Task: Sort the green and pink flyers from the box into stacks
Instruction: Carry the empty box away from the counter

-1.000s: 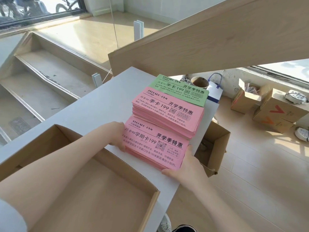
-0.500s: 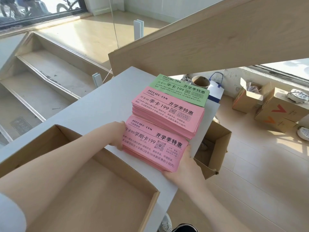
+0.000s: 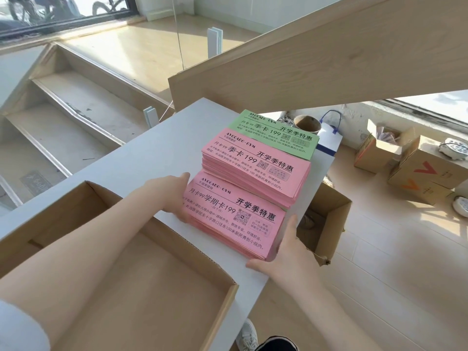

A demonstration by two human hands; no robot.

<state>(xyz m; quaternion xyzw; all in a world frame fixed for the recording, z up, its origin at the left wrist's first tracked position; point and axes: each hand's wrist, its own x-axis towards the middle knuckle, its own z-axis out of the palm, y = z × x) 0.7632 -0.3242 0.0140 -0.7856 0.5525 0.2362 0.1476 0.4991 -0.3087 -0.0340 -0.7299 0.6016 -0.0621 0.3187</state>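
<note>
Three flyer stacks lie in a row on the white table [image 3: 141,163]. The thin green stack [image 3: 272,133] is farthest, and a thick pink stack [image 3: 255,168] sits in the middle. Nearest is another pink stack [image 3: 228,219], held between my hands. My left hand [image 3: 174,196] grips its left end. Around its right end is my right hand [image 3: 286,249], with the thumb up along the side and fingers at the front corner. The open cardboard box [image 3: 202,259] lies at the near left, under my left forearm, and no flyers show in its visible part.
A slanted wooden beam [image 3: 316,59] crosses just above and behind the stacks. Steps [image 3: 63,110] drop away on the left. On the floor to the right are an open carton [image 3: 326,224] by the table edge and several more cartons [image 3: 425,173] further off.
My right hand has closed in slightly on the right end of the near pink stack. The stack and my left hand have stayed almost in place.
</note>
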